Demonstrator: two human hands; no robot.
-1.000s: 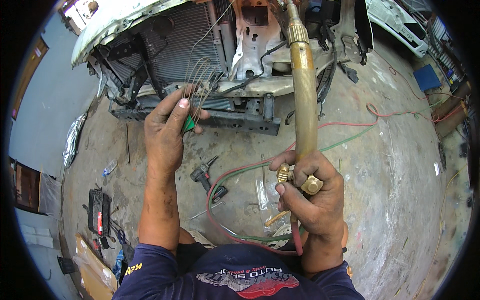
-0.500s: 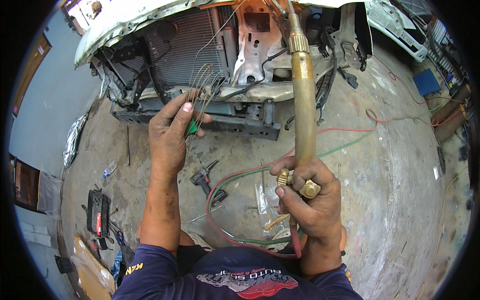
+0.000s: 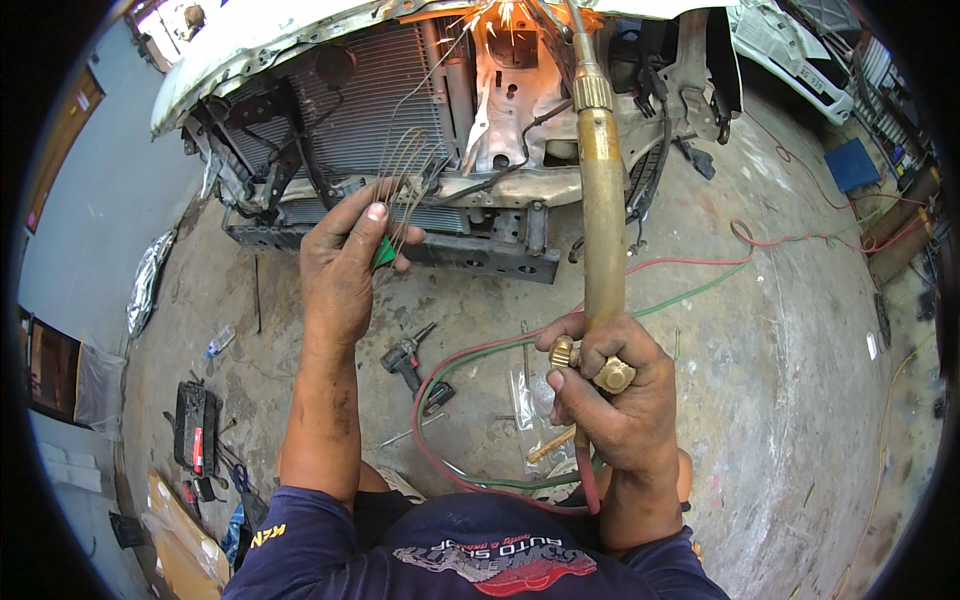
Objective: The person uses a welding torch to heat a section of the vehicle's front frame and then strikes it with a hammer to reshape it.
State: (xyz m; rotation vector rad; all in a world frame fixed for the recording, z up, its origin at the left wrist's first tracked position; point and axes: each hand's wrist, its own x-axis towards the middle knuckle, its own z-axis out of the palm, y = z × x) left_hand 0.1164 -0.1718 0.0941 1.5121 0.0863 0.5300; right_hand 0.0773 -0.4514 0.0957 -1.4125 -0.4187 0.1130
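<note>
Since half a second ago, sparks and an orange glow have appeared at the top of the car's stripped front end (image 3: 470,190), where the torch tip now meets the metal; a second ago that spot was dull, so the flame has evidently begun to bite into the panel. On the left, the left hand (image 3: 345,265) has barely shifted: its forearm rises from the lower edge, wrist straight, grip pinched shut on a fan of thin wire rods (image 3: 410,170) and a small green piece, held in front of the radiator (image 3: 385,105) and well short of the glow. Below and between the hands, a cordless drill (image 3: 410,360) lies on the concrete floor (image 3: 790,360). On the right, the right hand (image 3: 610,395) is clamped around the brass torch (image 3: 603,230) at its valve knobs, thumb on one knob, the long tube angled up and away toward the sparks (image 3: 505,15). Red and green hoses (image 3: 700,270) trail from under this hand across the floor to the right.
</note>
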